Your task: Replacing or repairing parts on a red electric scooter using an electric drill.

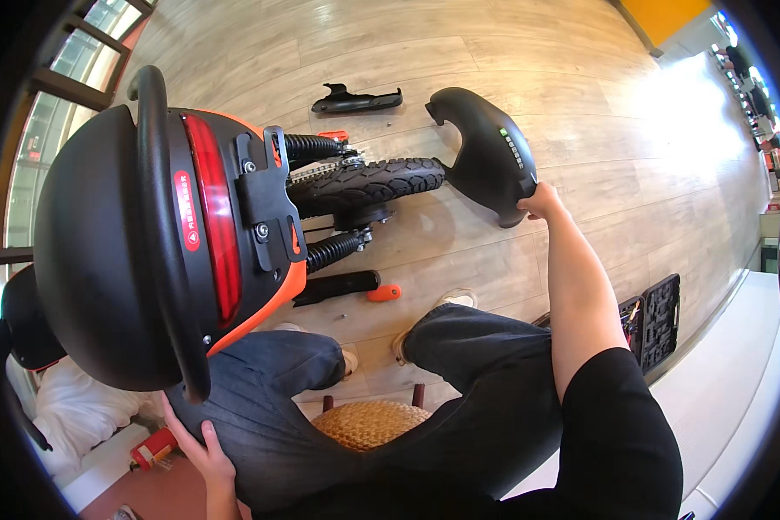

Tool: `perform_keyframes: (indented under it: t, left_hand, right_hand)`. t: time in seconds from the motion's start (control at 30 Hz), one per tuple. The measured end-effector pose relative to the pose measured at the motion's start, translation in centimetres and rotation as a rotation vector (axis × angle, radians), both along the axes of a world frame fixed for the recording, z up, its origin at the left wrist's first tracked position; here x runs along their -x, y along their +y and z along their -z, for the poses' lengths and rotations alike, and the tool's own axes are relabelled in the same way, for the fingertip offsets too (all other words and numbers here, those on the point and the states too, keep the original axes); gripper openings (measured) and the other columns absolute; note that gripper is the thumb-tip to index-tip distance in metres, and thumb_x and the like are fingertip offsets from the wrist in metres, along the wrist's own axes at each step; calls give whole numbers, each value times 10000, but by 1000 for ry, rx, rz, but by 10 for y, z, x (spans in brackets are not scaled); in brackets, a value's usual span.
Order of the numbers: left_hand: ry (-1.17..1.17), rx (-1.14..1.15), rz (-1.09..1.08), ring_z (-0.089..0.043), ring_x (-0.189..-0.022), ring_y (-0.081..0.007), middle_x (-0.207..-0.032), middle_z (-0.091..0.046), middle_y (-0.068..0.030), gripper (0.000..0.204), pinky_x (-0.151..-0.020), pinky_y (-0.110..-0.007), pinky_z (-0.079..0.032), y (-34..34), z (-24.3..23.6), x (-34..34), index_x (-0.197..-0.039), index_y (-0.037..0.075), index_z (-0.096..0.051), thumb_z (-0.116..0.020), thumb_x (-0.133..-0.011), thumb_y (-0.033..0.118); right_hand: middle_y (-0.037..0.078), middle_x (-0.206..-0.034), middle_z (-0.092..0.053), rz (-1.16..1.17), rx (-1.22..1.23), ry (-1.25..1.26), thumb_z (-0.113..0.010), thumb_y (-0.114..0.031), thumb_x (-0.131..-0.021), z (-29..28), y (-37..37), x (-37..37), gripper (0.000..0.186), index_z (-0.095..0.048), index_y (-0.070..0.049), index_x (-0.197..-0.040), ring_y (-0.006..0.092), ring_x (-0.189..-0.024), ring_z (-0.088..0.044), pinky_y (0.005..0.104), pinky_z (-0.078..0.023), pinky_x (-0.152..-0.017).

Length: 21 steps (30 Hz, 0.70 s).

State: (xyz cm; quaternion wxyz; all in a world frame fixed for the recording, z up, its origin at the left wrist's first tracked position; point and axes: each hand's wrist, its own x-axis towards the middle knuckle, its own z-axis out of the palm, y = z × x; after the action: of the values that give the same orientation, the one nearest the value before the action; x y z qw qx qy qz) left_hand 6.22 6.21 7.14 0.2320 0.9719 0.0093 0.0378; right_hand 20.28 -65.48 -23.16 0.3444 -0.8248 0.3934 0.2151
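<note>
My right hand (536, 201) is closed on the lower end of a curved black plastic fender (485, 165) at the upper centre right. My left hand (204, 442) rests open on my left thigh, just below a black-and-orange scooter body (87, 234) with a red tail light, a black grab rail and a metal bracket. The scooter's knobbly tyre (399, 176) lies between two springs and points toward the fender. A long black trim piece (355, 100) lies on the floor behind, and another dark piece (329, 286) lies beside an orange part (384, 293) below the wheel.
A woven stool (373, 420) stands between my legs. An open black tool case (659, 325) lies at the right beside a white ledge (719, 364). White bagged material (87, 399) and a red cylinder (152, 448) are at the lower left. Wooden floor (425, 43) surrounds the scooter.
</note>
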Motion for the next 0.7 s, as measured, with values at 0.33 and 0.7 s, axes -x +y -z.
perform_keyframes:
  t: [0.33,0.7]
  left_hand:
    - [-44,-10,-23,-329,-1508,-387,-1639,-341,-214,722,-1243,-472,-229,2,2,6,-1602,-6,-300,-580,-973,213]
    - [-105,-81,-6,-357,-1477,-423,-1619,-340,-236,750,-1219,-495,-284,9,6,16,-1615,38,-272,-619,-993,277]
  right_hand:
    - [186,-844,-757,-51,48,-292,-827,-226,-658,-50,-20,20,479,-709,83,-1005,251,-735,-758,371,-607,-735]
    - [149,-900,-730,-142,-16,-338,-829,-122,-687,-204,-51,122,437,-684,53,-1060,213,-773,-724,343,-598,-743]
